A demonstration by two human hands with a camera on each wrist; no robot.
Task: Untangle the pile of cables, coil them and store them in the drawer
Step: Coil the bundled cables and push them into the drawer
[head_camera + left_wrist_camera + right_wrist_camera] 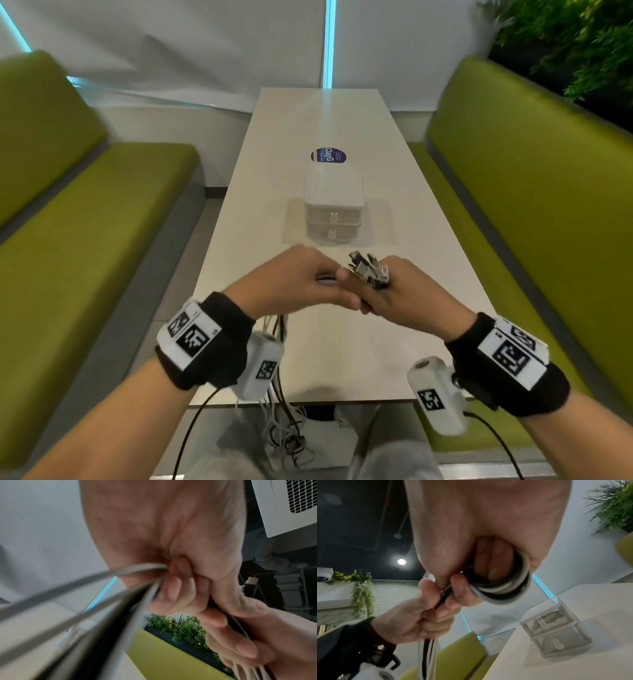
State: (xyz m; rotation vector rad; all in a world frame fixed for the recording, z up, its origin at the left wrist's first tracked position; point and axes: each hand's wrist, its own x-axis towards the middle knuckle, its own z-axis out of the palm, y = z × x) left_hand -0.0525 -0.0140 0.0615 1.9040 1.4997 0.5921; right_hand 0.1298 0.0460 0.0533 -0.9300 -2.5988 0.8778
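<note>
Right-wrist view, centre: my right hand (pixel 488 545) curls its fingers (pixel 494 558) through grey and black cable loops (pixel 505 588), the coil part-wound. At lower left, my left hand (pixel 412 619) is closed round the strands (pixel 426 654) feeding it. In the head view a tangle (pixel 284 435) hangs at bottom centre, uncoiled. Both drawers of the drawer unit (pixel 334 209), mid-frame, look closed; storing remains, I judge.

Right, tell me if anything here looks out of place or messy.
One thing: the cables trail from the left hand over the near edge of the table and hang in a tangle between the person's knees. The right hand has the coil wound around its fingers. The drawer unit stands square, both drawers closed.
</note>
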